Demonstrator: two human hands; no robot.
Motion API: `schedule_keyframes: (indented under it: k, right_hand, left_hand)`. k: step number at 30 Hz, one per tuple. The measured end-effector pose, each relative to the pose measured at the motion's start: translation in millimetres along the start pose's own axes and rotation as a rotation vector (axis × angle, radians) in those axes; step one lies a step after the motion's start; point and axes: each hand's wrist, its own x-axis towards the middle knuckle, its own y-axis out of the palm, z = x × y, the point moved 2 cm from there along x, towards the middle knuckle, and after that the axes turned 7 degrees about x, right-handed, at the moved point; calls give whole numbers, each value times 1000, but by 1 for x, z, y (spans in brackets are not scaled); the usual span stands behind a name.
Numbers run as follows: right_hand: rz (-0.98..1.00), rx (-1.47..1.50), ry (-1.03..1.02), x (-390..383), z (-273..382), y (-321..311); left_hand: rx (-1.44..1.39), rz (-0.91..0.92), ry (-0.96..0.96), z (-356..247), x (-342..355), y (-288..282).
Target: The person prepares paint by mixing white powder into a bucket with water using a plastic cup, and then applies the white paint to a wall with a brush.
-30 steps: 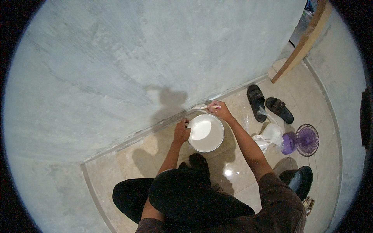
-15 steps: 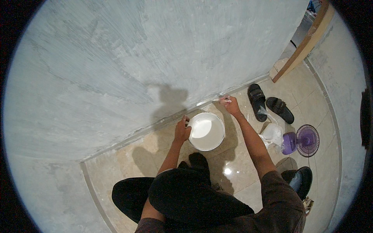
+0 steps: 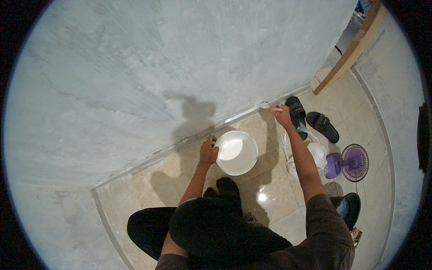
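My left hand [image 3: 208, 152] is closed on the near-left rim of a round white bucket [image 3: 257, 157], which stands on the floor between my hands. White paint [image 3: 238, 159] fills part of it. Fingers pinched, my right hand [image 3: 282, 116] holds a small paintbrush [image 3: 278, 110] with a pale handle. Its tip meets the grey baseboard [image 3: 288, 96] at the foot of the wall; the bristles are too small to make out well. A wet white streak [image 3: 243, 114] runs along the baseboard to the left of the brush.
Black sandals [image 3: 322, 127] lie right of my right hand. Beside my right forearm are a white plastic bag [image 3: 317, 154] and a purple fan [image 3: 355, 163]. A dark basin [image 3: 351, 210] sits farther back on the right. A wooden post [image 3: 348, 51] rises at the far right.
My right hand has moved right and away along the baseboard with the paintbrush, and the white streak looks longer. My left hand stays on the bucket's rim.
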Motion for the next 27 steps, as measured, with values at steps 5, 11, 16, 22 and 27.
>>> schedule_keyframes:
  k: [5, 11, 16, 22, 27]
  right_hand:
    - [-46, -90, -48, 14, -35, -33]
    - [-63, -50, -82, 24, -37, -43]
    - [-105, -196, 25, 27, -31, -46]
    - [-174, -272, -86, 27, -46, -55]
    - [-195, -304, -182, 6, -27, -16]
  left_hand:
    - [-54, -8, 4, -7, 4, 5]
    - [-38, -31, 33, -7, 1, 0]
    - [-36, -56, 22, 3, -1, -2]
    - [-41, -57, 31, -5, 1, 1]
    - [6, -55, 79, 7, 5, 4]
